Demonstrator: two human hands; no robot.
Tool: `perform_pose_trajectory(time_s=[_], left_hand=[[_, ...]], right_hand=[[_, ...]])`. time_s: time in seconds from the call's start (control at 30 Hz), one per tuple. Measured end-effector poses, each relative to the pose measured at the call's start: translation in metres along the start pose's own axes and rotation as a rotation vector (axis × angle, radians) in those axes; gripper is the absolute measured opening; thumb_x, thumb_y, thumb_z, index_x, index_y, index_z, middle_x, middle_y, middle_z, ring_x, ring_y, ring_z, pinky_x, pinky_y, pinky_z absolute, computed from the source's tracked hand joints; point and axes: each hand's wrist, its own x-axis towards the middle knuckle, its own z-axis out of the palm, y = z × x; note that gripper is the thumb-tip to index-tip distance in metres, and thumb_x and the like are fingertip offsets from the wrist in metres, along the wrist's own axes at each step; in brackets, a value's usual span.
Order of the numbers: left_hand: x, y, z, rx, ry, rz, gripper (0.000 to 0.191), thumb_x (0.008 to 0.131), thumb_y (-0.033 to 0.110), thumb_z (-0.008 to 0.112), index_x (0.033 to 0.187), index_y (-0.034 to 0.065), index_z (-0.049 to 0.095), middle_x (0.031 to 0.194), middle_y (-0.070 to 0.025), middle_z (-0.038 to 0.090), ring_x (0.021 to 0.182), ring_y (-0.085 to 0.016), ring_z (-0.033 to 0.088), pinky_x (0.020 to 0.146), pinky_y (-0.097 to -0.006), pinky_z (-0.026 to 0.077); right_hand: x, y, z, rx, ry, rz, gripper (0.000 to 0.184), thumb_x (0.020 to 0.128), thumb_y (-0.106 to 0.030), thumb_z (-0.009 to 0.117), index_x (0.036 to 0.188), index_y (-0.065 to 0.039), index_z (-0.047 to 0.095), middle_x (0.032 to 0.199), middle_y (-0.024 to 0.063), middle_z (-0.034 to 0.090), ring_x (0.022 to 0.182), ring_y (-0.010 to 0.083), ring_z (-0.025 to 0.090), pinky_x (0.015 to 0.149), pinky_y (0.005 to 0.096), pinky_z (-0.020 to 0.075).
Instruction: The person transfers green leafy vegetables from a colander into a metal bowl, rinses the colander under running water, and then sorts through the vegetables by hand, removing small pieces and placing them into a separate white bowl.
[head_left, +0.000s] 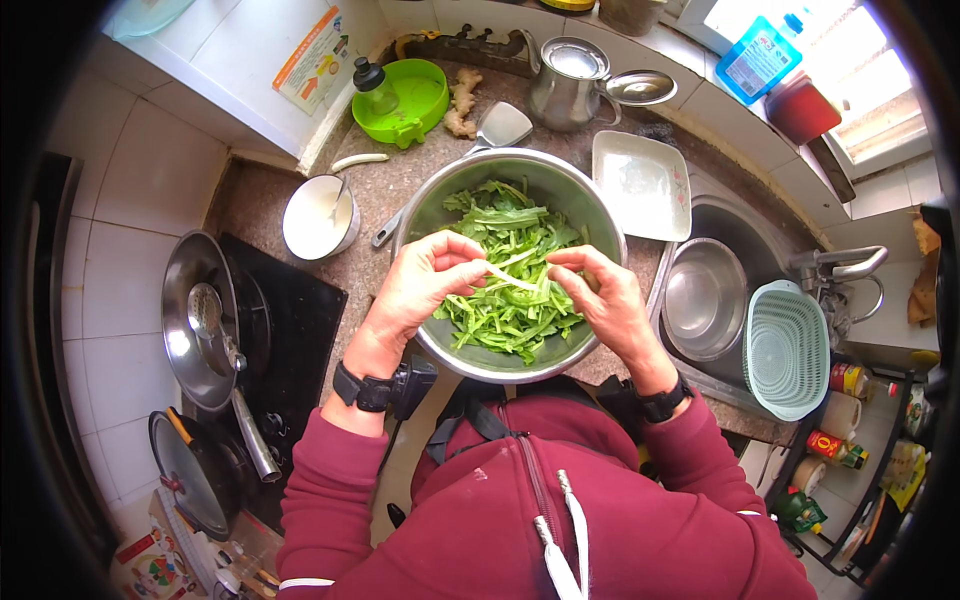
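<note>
A large stainless steel bowl (510, 373) stands before me on the counter, holding a heap of torn green leaves and stems (517, 322). Over its left side, my left hand (439, 274) pinches a pale green stem (514, 279) between thumb and forefinger. The stem slants down to the right above the heap. My right hand (600, 289) hovers over the bowl's right side, thumb and forefinger curled close to each other. Whether a piece of greens is between those fingertips cannot be made out.
Left are a white bowl with a spoon (319, 217), a wok (199, 352) and a lidded pan (191, 465). A spatula (504, 125), ginger (463, 101), green basin (427, 97) and metal pot (566, 90) lie behind. Right are a white dish (641, 187) and a sink with a metal basin (703, 300) and basket (787, 352).
</note>
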Motion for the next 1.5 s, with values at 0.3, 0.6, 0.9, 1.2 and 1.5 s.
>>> perform_pose_trajectory(time_s=[0.3, 0.6, 0.9, 1.2, 1.5], left_hand=[[-0.009, -0.018, 0.005, -0.196, 0.036, 0.125, 0.018, 0.084, 0.003, 0.071, 0.100, 0.0031, 0.064, 0.095, -0.0029, 0.068, 0.085, -0.009, 0.063, 0.075, -0.0239, 0.051], [-0.006, -0.025, -0.022, 0.455, 0.495, 0.357, 0.014, 0.083, -0.002, 0.063, 0.096, 0.0019, 0.065, 0.087, -0.0044, 0.068, 0.077, -0.010, 0.065, 0.072, -0.0242, 0.052], [-0.014, -0.040, -0.014, 0.951, 0.404, 0.419, 0.017, 0.079, 0.004, 0.067, 0.095, 0.0053, 0.064, 0.086, -0.0127, 0.063, 0.079, -0.029, 0.064, 0.073, -0.0368, 0.052], [0.022, -0.021, -0.009, 1.429, -0.117, 0.348, 0.029, 0.081, 0.015, 0.066, 0.109, 0.0075, 0.062, 0.098, -0.0159, 0.063, 0.093, -0.035, 0.062, 0.079, -0.0420, 0.051], [0.026, -0.007, 0.079, 1.045, -0.367, 0.624, 0.018, 0.085, 0.009, 0.064, 0.102, 0.0038, 0.064, 0.090, -0.0145, 0.066, 0.077, -0.028, 0.066, 0.067, -0.0348, 0.051]], right_hand=[[0.011, 0.011, 0.027, 0.318, -0.177, -0.001, 0.027, 0.084, -0.006, 0.071, 0.109, -0.001, 0.062, 0.091, 0.0022, 0.066, 0.084, 0.0074, 0.061, 0.077, 0.0216, 0.0500], [0.019, 0.031, 0.012, -0.610, 0.059, -0.182, 0.034, 0.080, -0.013, 0.072, 0.112, -0.013, 0.061, 0.081, 0.0050, 0.066, 0.070, 0.0199, 0.065, 0.063, 0.0309, 0.0513], [-0.026, -0.016, -0.033, 0.181, -0.082, 0.047, 0.023, 0.091, -0.009, 0.062, 0.113, -0.006, 0.063, 0.071, -0.0008, 0.059, 0.066, 0.0057, 0.055, 0.060, 0.0218, 0.0439], [-0.047, 0.031, -0.040, 1.393, -0.044, 0.327, 0.071, 0.095, -0.062, 0.031, 0.141, -0.008, 0.036, 0.128, 0.0229, 0.053, 0.106, 0.0319, 0.059, 0.089, 0.0452, 0.0505], [-0.104, 0.034, -0.037, 1.692, 0.159, 0.065, 0.091, 0.087, -0.074, 0.029, 0.139, -0.001, 0.038, 0.134, 0.0213, 0.048, 0.121, 0.0370, 0.051, 0.100, 0.0534, 0.0434]])
